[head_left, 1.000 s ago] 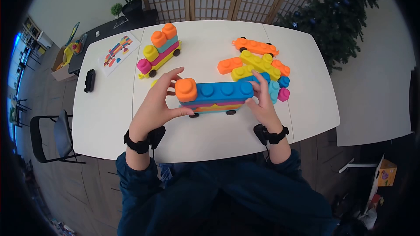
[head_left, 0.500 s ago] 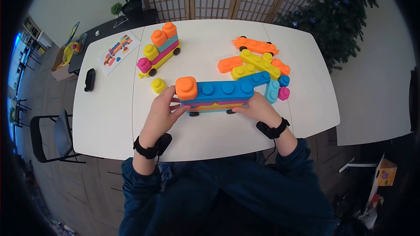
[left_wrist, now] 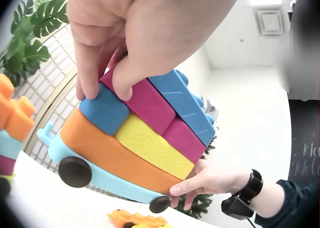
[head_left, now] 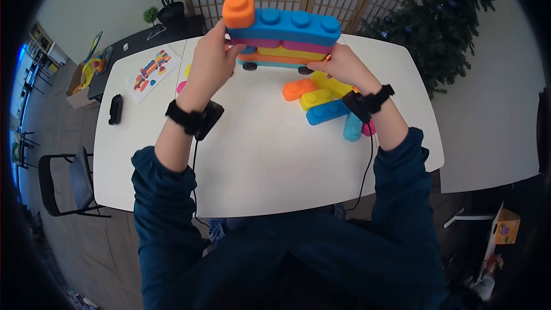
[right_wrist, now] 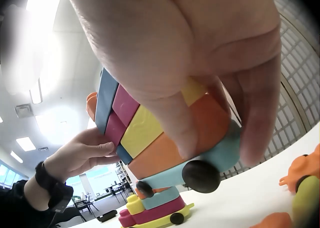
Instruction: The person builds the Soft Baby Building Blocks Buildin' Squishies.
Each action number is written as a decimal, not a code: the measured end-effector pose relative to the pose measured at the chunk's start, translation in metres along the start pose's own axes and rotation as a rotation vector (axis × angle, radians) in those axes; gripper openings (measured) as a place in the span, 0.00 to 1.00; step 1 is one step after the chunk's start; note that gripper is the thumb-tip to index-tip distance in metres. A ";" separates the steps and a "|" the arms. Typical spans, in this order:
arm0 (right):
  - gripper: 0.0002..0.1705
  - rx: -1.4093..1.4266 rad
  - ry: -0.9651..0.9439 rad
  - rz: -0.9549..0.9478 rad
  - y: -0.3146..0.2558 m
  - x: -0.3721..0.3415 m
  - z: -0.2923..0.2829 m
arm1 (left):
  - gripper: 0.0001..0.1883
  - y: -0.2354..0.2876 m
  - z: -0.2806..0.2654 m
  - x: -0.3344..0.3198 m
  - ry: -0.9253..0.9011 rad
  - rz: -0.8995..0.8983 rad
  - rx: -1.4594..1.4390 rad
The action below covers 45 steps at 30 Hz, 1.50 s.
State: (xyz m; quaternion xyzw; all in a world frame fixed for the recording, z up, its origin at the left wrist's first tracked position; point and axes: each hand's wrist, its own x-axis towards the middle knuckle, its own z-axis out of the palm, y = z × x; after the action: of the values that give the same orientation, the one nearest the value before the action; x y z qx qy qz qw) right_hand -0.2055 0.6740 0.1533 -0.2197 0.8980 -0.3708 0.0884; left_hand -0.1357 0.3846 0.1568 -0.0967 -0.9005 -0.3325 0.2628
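Note:
Both hands hold a stacked toy block car (head_left: 281,46) raised at the table's far side. It has a light blue wheeled base (left_wrist: 107,175), an orange layer (left_wrist: 115,150), yellow, blue and magenta blocks above, and a long blue block (head_left: 290,26) on top. One orange block (head_left: 239,11) sits on the blue block's left end. My left hand (head_left: 212,68) grips the left end, thumb on a magenta block (left_wrist: 150,105). At the right end, my right hand (head_left: 347,69) grips low, thumb on the orange layer near a black wheel (right_wrist: 201,176).
On the right of the white table (head_left: 258,161) lie loose blocks, among them orange (head_left: 298,89), blue (head_left: 327,113) and light blue (head_left: 352,127). A second block car (right_wrist: 160,215) stands beyond the left hand. A picture sheet (head_left: 150,74) and a black object (head_left: 115,109) lie left.
The block car has gone from near the table's middle up and away toward the far edge, both hands with it. The right hand has shifted from its top to low on its right end.

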 end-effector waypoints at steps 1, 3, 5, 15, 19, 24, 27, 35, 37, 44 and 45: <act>0.29 -0.002 0.002 -0.004 0.003 0.014 -0.001 | 0.24 -0.008 0.006 0.011 0.004 0.003 0.001; 0.28 0.165 -0.111 0.114 0.019 0.039 0.007 | 0.21 -0.023 0.016 0.024 -0.007 -0.060 0.006; 0.27 0.197 -0.108 0.093 0.036 0.056 0.018 | 0.22 -0.035 0.024 0.027 -0.062 -0.102 -0.005; 0.25 0.183 -0.162 0.150 0.080 0.094 0.047 | 0.26 -0.075 0.050 0.026 -0.267 -0.181 -0.001; 0.24 0.152 -0.182 0.189 0.078 0.090 0.045 | 0.25 -0.077 0.057 0.023 -0.245 -0.220 -0.065; 0.25 0.210 -0.139 0.152 0.091 0.093 0.048 | 0.23 -0.075 0.035 0.019 -0.059 -0.080 0.130; 0.25 0.241 -0.124 0.153 0.095 0.092 0.048 | 0.28 -0.062 0.012 0.009 0.142 0.107 0.409; 0.19 0.185 -0.121 0.139 0.085 0.086 0.046 | 0.28 -0.107 0.003 -0.014 -0.134 -0.158 0.438; 0.18 0.134 -0.117 0.171 0.080 0.086 0.045 | 0.28 -0.105 0.000 -0.020 -0.130 -0.183 0.438; 0.18 0.095 -0.135 0.174 0.073 0.089 0.047 | 0.28 -0.104 -0.008 -0.028 -0.135 -0.086 0.378; 0.17 0.103 -0.141 0.174 0.074 0.089 0.046 | 0.28 -0.103 -0.006 -0.029 -0.137 -0.083 0.358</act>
State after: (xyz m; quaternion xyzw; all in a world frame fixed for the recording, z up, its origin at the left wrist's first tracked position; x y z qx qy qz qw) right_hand -0.2940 0.6504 0.0690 -0.1616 0.8851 -0.3910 0.1942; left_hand -0.1449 0.3024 0.0892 -0.0335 -0.9643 -0.1704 0.2001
